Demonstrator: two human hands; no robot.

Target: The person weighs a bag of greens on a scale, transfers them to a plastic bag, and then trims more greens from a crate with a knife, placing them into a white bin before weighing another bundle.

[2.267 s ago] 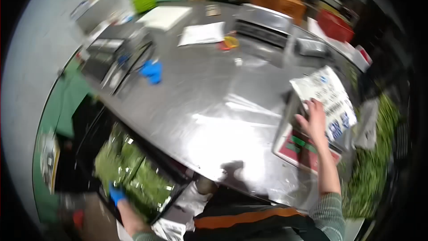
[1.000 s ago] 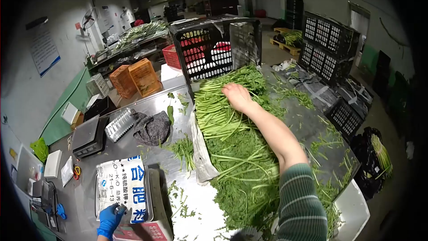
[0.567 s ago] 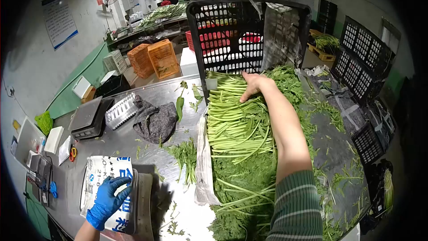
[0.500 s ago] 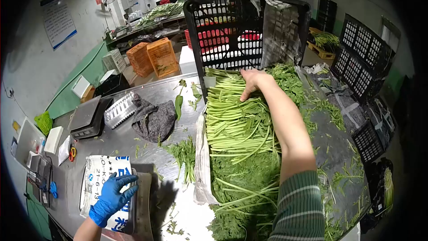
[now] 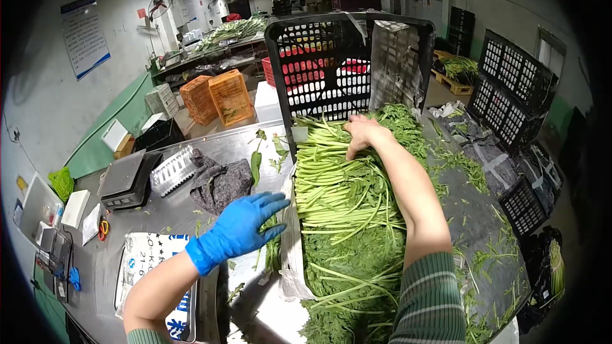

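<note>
A big heap of leafy greens with long pale stems (image 5: 347, 204) lies on a plastic sheet on the steel table (image 5: 191, 159). My right hand (image 5: 362, 134), bare, is curled over the stems at the far end of the heap, in front of a tipped black crate (image 5: 331, 64). My left hand (image 5: 245, 226) wears a blue glove and hovers with fingers spread just left of the heap, holding nothing. Below it a white printed bag (image 5: 153, 264) lies on a scale.
A grey cloth (image 5: 220, 181), a ridged metal tray (image 5: 172, 169) and a small black scale (image 5: 127, 178) sit at the left of the table. Loose green sprigs (image 5: 258, 156) lie about. Orange crates (image 5: 213, 95) stand behind; black crates (image 5: 510, 95) at the right.
My left hand has lifted off the white bag and moved right, up to the edge of the greens. My right hand has stayed on the stems at the far end.
</note>
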